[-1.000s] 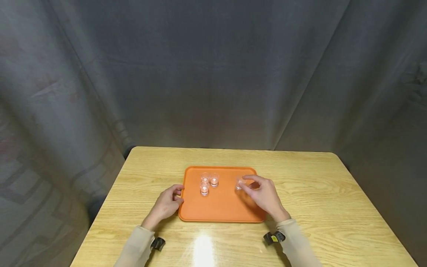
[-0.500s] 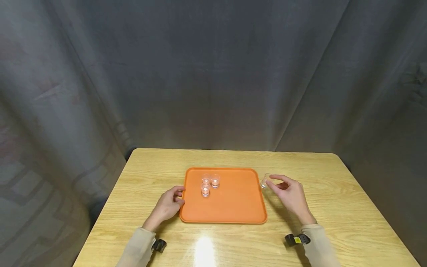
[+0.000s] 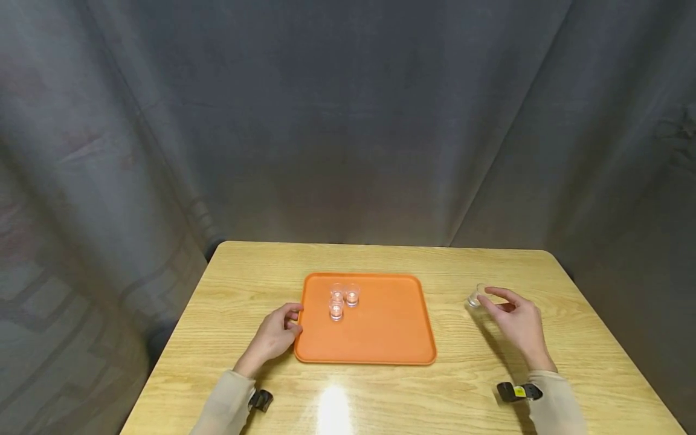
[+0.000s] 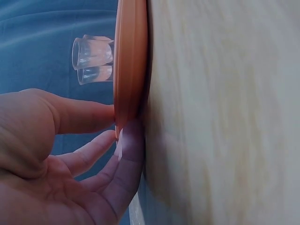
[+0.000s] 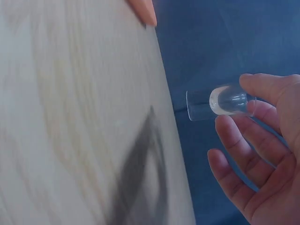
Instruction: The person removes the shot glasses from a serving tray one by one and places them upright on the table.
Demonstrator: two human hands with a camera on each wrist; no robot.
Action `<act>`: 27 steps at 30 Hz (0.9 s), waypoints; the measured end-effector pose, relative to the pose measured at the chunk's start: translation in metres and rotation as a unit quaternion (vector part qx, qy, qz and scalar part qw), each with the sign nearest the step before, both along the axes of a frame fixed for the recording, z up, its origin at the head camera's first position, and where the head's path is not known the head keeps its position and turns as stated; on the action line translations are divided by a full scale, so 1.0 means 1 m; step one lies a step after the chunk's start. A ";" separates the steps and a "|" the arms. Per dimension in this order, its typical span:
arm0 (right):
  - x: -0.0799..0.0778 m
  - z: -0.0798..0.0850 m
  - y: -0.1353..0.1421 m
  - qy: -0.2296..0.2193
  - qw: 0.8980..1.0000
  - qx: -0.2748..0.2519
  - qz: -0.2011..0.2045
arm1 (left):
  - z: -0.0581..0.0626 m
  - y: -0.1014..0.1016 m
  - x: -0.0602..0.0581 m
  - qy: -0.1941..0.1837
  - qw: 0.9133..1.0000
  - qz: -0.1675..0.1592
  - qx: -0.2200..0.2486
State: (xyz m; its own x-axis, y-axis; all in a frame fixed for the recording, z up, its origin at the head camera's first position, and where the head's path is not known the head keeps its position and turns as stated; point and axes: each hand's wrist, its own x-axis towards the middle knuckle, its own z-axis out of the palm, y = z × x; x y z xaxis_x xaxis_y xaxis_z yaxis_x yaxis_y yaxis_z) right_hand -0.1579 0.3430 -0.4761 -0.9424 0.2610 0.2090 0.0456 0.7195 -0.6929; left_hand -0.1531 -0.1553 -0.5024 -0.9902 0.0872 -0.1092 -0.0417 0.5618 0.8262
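My right hand (image 3: 516,320) pinches a clear shot glass (image 3: 474,298) between thumb and fingers, right of the tray. In the right wrist view the shot glass (image 5: 220,103) hangs above the table, thick base downward, apart from the wood. My left hand (image 3: 274,333) holds the left rim of an orange tray (image 3: 370,338). The left wrist view has its thumb (image 4: 89,116) against the tray's rim (image 4: 131,61) and other fingers along the edge. Three more shot glasses stand upright in a close group on the tray's back left: one in front (image 3: 336,312), another (image 3: 352,297) behind right, a third (image 3: 337,293) behind it.
The tray lies on a light wooden table (image 3: 239,272), with bare wood (image 3: 554,290) around my right hand. A dark grey curtain (image 3: 348,151) hangs behind and at both sides. Each wrist wears a black camera (image 3: 511,391).
My right hand has lifted one shot glass off the tray's right part and carried it rightward, past the rim and over the table. The left hand stays at the tray's left rim.
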 end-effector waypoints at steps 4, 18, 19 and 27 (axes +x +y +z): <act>0.002 -0.003 0.010 -0.004 1.000 -0.001 -0.011 | 0.000 0.000 0.000 0.000 1.000 0.001 0.002; 0.003 -0.017 0.021 -0.015 1.000 0.003 -0.017 | -0.002 0.000 -0.001 0.000 1.000 -0.001 0.003; 0.003 -0.018 0.022 -0.014 1.000 0.004 -0.015 | -0.002 0.000 -0.001 0.000 1.000 0.000 0.004; 0.002 -0.022 0.024 -0.016 1.000 0.009 -0.009 | -0.003 -0.001 -0.002 0.000 1.000 0.001 0.005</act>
